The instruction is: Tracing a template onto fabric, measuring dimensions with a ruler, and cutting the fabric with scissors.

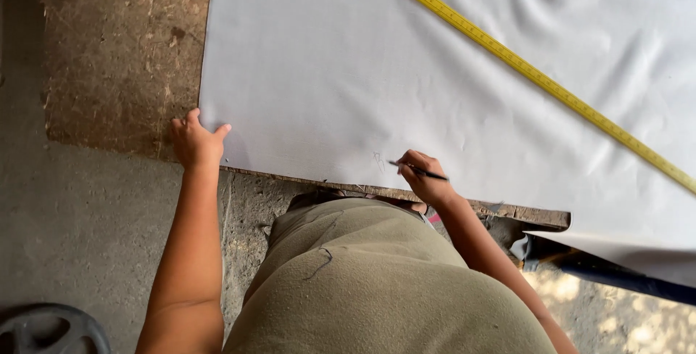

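1. Right hand (426, 178) was pinched shut on a dark pencil (419, 171); tip sat on the white cloth (348, 71), just inside its near edge.
2. Left hand (196, 141) lay flat at the cloth's near left corner, fingers loosely spread, gripping nothing, thumb on the cloth and fingers on the bare board.
3. Cloth covered most of the worn wooden board (123, 49); its left edge ran straight up from the left hand, with a bare board strip to the left.
4. Yellow ruler (540, 78) lay diagonally on the cloth, top centre to right edge, well apart from both hands.
5. Wide bare cloth lay between pencil and ruler.
6. Cloth's right part overhung the board's near edge.
7. Concrete floor (80, 231) lay below the board's edge.
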